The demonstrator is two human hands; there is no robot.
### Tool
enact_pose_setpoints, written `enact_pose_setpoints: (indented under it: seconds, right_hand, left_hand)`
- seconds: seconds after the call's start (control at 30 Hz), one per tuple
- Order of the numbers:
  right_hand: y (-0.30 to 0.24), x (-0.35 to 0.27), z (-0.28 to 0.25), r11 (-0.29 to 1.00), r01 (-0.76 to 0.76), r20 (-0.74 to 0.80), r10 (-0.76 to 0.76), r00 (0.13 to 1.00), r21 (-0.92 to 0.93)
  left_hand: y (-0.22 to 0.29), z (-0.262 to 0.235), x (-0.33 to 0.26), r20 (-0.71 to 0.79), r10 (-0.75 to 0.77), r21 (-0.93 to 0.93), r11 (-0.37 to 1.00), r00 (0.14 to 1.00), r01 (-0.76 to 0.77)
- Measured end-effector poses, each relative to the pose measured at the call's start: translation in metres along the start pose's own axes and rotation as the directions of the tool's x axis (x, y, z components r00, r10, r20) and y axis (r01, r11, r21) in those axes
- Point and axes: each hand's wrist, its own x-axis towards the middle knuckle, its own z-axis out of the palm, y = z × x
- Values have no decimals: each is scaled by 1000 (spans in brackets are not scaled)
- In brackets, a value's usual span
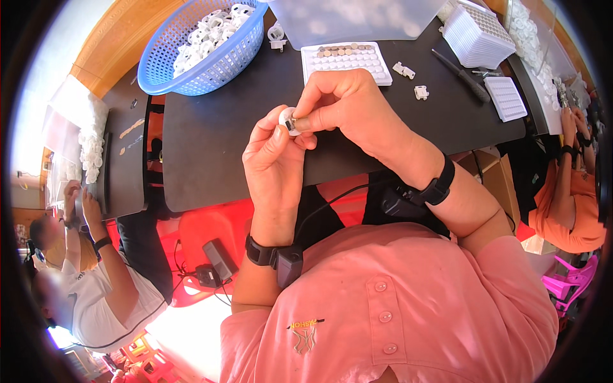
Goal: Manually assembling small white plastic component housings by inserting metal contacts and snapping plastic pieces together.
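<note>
My left hand (276, 152) is closed around a small round white plastic part (285, 115) with a dark piece in its middle, raised over the near half of the dark table. Thumb and index finger of my right hand (354, 108) pinch at the right side of that part; whether they hold a separate small piece is hidden by the fingertips. Just beyond my right hand lies a white tray (385, 77) of round pockets, its far rows holding several brownish discs (345, 50). Two loose white plastic pieces (403, 70) rest to the right of it.
A blue basket (211, 82) heaped with white plastic parts (214, 33) stands far left, a translucent bin (357, 18) far centre. At the right are stacked white trays (479, 35), a black-handled tool (471, 83) and a smaller tray (505, 99). Other people work at both sides.
</note>
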Motion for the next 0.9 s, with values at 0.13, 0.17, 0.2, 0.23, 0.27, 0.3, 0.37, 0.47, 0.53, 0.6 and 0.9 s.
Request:
enact_pose_setpoints:
  seconds: [0.13, 0.17, 0.2, 0.23, 0.27, 0.3, 0.37, 0.47, 0.53, 0.6, 0.9]
  right_hand:
    - [2, 0, 9, 997, 60, -76, -57, 995, 37]
    - [2, 0, 7, 999, 35, -55, -35, 998, 7]
    - [1, 0, 6, 1000, 10, -36, -11, 999, -25]
    - [0, 1, 6, 1000, 11, -36, -12, 999, -25]
    - [-1, 3, 5, 1000, -19, -23, 19, 1000, 2]
    - [-2, 3, 4, 998, -50, -12, 51, 999, 27]
    - [-3, 7, 5, 998, -56, -14, 56, 998, 26]
    - [-3, 9, 6, 998, -62, -18, 62, 998, 4]
    - [-5, 11, 6, 998, -63, -23, 63, 998, -21]
    - [-11, 11, 6, 990, -139, -10, 140, 990, 23]
    - [1, 7, 12, 996, -78, -42, 80, 996, 51]
  left_hand:
    - [1, 1, -1, -23, 21, 8, 1000, 1000, -21]
    - [1, 1, -1, -23, 21, 8, 1000, 1000, -21]
    - [1, 1, -1, -18, 17, 12, 1000, 1000, -17]
    - [2, 1, -1, -12, 13, 16, 1000, 1000, -13]
    - [1, 0, 0, -12, 14, 16, 1000, 1000, -13]
    - [-1, -2, 1, -27, 26, -2, 1000, 999, -27]
    - [-3, -3, 3, -40, 37, -21, 999, 999, -38]
    - [-2, -3, 3, -59, 36, -37, 999, 998, -38]
    - [-1, -2, 3, -44, 16, -40, 999, 999, -18]
    - [0, -2, 3, -34, 21, -29, 999, 999, -22]
    - [-2, -4, 2, -46, 35, -73, 997, 998, -38]
